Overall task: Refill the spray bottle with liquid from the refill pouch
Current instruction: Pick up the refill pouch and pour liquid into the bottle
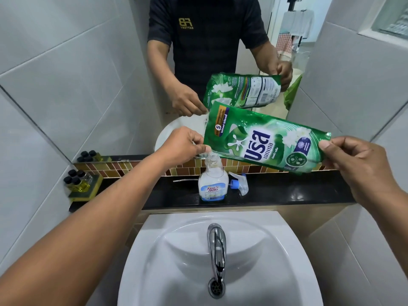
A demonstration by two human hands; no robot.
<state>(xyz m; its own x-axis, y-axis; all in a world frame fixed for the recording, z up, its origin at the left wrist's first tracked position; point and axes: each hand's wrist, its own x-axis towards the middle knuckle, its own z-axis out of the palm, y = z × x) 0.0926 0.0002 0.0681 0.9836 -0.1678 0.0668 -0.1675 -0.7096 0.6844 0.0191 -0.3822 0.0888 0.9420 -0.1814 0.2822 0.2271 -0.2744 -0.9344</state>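
A green refill pouch [262,142] is held almost level above the black ledge, its left corner tipped down over the open neck of a clear spray bottle [213,184]. The bottle stands upright on the ledge with its cap off and holds liquid in its lower part. My left hand [183,144] pinches the pouch's lower left corner just above the bottle mouth. My right hand [362,168] grips the pouch's right end, held higher. The blue and clear trigger sprayer head [238,184] lies on the ledge right of the bottle.
The black ledge [298,195] runs under a mirror [198,51] that reflects the person and pouch. A tray of small dark-capped bottles [79,182] sits at the ledge's left end. Below is a white sink [154,261] with a chrome tap [216,246].
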